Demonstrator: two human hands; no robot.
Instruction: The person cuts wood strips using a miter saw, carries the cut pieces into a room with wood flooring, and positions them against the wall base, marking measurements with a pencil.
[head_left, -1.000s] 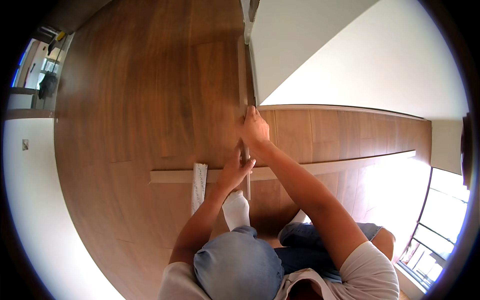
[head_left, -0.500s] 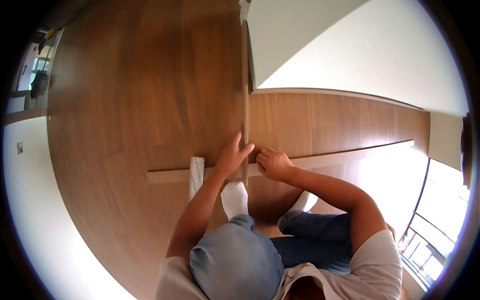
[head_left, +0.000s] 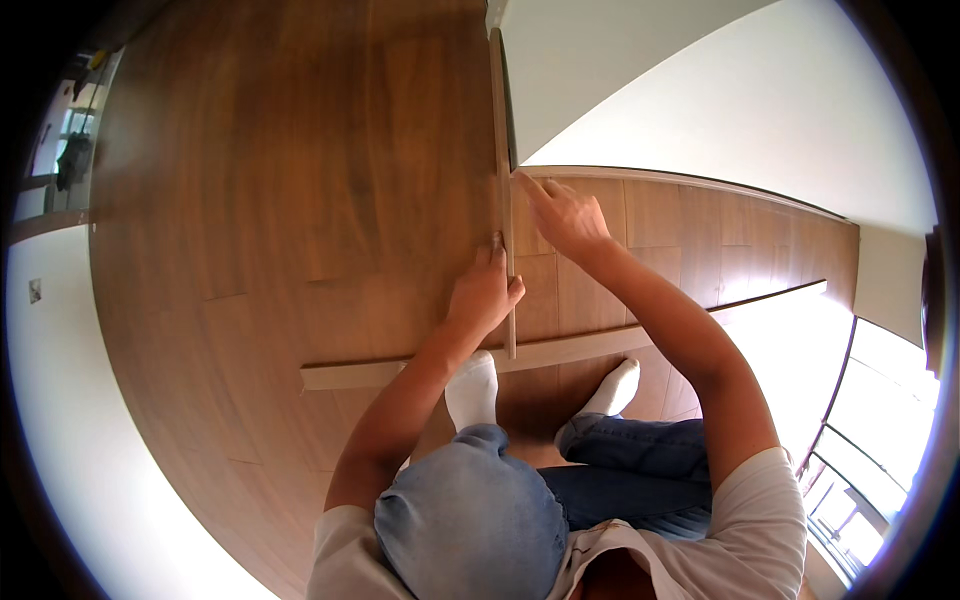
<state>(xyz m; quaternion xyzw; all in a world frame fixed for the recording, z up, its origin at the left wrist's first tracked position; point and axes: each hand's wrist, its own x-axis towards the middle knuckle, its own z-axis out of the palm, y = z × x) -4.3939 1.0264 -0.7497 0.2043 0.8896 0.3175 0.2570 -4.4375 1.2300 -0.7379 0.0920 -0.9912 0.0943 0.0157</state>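
Observation:
A narrow wooden trim strip (head_left: 509, 330) runs away from me along the floor, its far part against the wall's side. My left hand (head_left: 485, 290) is closed around this strip, thumb on its right side and fingers on its left. Farther along, my right hand (head_left: 567, 217) reaches to the strip beside the wall corner. Its index finger extends to the corner while the other fingers curl; whether something small is in them is hidden. A second, longer trim strip (head_left: 585, 347) lies crosswise near my feet, just beyond the near end of the first.
Wood-plank flooring (head_left: 250, 200) spreads to the left. The white wall (head_left: 700, 110) juts out at upper right, with trim (head_left: 700, 181) along its base. My white-socked feet (head_left: 470, 390) are close to the crosswise strip. Bright glazing (head_left: 870, 460) stands at right.
My right hand has moved away from me, from the crosswise strip up to the wall corner. My left hand has shifted slightly forward. The short pale piece near my left forearm no longer shows there.

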